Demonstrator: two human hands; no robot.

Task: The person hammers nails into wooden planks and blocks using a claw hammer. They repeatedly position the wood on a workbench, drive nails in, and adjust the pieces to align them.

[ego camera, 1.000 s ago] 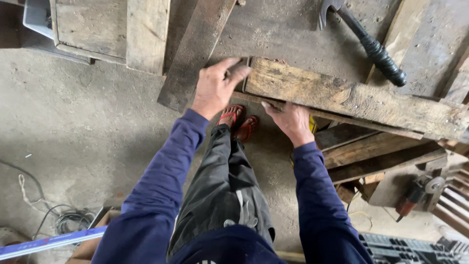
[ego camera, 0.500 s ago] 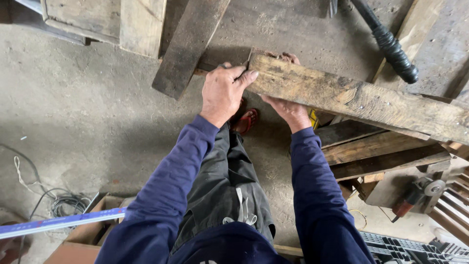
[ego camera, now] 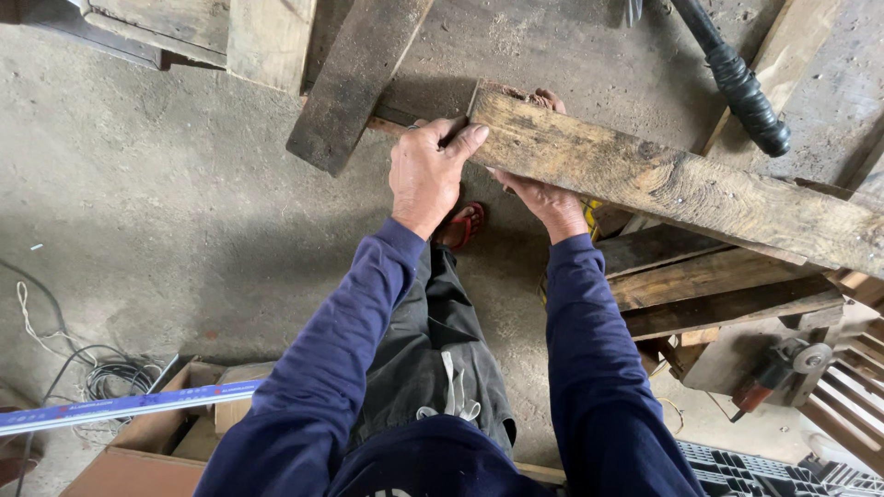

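Head view: looking straight down past two dark blue sleeves and grey trousers to a concrete floor (ego camera: 157, 230).
Left hand (ego camera: 425, 175): clamped on the near end of a weathered plank (ego camera: 663, 184), thumb across the top corner, fingers curled over the edge.
Right hand (ego camera: 548, 198): under the same plank just beside the left hand, palm up; fingertips (ego camera: 543, 95) show past the far edge, so wrapped around it.
Plank: long, rough, pale brown, runs from both hands off to the right and slightly down the frame, held above the floor; far end leaves the frame.
Dark board (ego camera: 354, 78): lies on the floor just left of the plank end, slanting, close to the left hand; cannot tell if it touches the plank.
Pale board (ego camera: 270, 41): top edge, left of the dark board, next to part of a wooden frame (ego camera: 157, 28).
In the way: plank hides most of the right hand's fingers and part of the stack beneath.
Stacked boards (ego camera: 709, 285): three visible under the plank at right, lying flat.
Hammer (ego camera: 737, 78): one, black ribbed grip, lying at the top right beyond the plank.
Power tool (ego camera: 783, 368): one, red and grey, low right beside the stack.
Red sandal (ego camera: 463, 225): one seen, between the arms.
Cable (ego camera: 83, 377): loose coil, lower left on the floor.
Blue strip (ego camera: 129, 405): one, long, lying across a cardboard box (ego camera: 138, 451) at bottom left.
Black crate (ego camera: 764, 465): bottom right, partly cut off.
Counts: two hands, one held plank.
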